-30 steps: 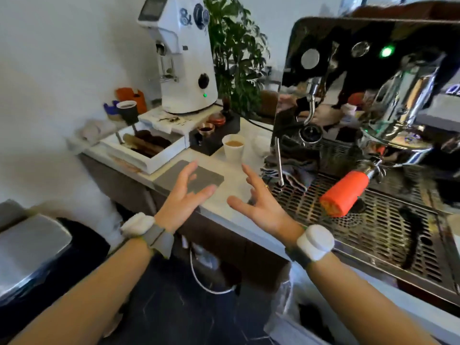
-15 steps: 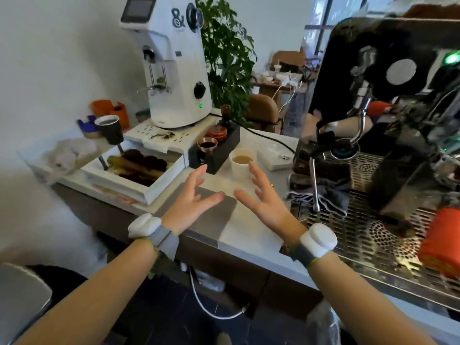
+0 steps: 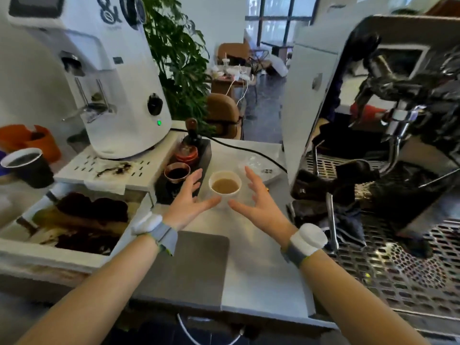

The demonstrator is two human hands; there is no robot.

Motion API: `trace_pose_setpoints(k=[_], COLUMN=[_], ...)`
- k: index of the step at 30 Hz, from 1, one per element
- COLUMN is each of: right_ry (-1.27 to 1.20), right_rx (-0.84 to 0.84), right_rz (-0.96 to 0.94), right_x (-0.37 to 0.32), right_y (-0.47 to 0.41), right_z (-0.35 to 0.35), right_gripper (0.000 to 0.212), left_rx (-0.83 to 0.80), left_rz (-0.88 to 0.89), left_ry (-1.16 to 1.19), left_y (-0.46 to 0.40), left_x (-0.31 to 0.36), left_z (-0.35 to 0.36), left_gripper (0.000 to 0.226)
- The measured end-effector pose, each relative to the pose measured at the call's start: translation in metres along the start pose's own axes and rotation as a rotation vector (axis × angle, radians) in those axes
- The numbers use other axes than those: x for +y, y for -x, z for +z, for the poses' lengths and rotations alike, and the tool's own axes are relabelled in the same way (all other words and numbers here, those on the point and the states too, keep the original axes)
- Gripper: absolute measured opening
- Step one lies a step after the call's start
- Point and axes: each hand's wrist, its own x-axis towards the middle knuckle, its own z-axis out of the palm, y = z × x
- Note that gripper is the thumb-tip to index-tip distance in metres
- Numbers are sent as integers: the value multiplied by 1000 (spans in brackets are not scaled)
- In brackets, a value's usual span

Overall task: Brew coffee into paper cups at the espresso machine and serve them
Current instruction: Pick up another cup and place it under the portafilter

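White counter (image 3: 261, 275) ran between the grinder (image 3: 99, 78) and the espresso machine (image 3: 373, 120), and the paper cup (image 3: 225, 186) of coffee stood upright on it, straight ahead between both hands. The left hand (image 3: 188, 199) and right hand (image 3: 258, 202), both spread wide and empty, flanked it about equally near, not touching. Half a second before they had hung further back from the cup

Left hand (image 3: 188, 202) and right hand (image 3: 257, 200) spread, palms facing

White paper cup (image 3: 225, 186); glossy plastic grinder (image 3: 112, 78); perforated metal drip tray (image 3: 398, 265).
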Motion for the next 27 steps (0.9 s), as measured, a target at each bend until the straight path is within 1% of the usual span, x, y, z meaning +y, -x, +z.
trace_pose_setpoints(k=[4,5,11,14,17,20,22,27], right_ry=[21,25,6,17,19,-15,-61,-98], right_rx=[80,85,133,127,131,160,175,208], right_rz=[66,76,235,286,321,325,321,299], right_x=[8,9,21,27,31,35,37,38], right_y=[-13,-15,-33,-40,-47,-54,-56,-55], right_z=[5,5,24,30,36,39,41,43], right_gripper=[90,91,93,89,80,71,70,67], left_rx=[-113,-120,-292,-314,-326,-362,-374,-355], left_rz=[-24,-35,-113,-112,-114,-95,-94,-71], left_ry=[13,-1,21,27,15,-22,-14,-5], left_y=[-29,-31,-56,-62,-69,-75,-78,-77], left_x=[-13,-15,-34,-38,-44,-51,-55,-54], left_z=[-4,-4,-9,-7,-5,-3,-3,-2], left_gripper=[95,97,101,98,93,86,83,82])
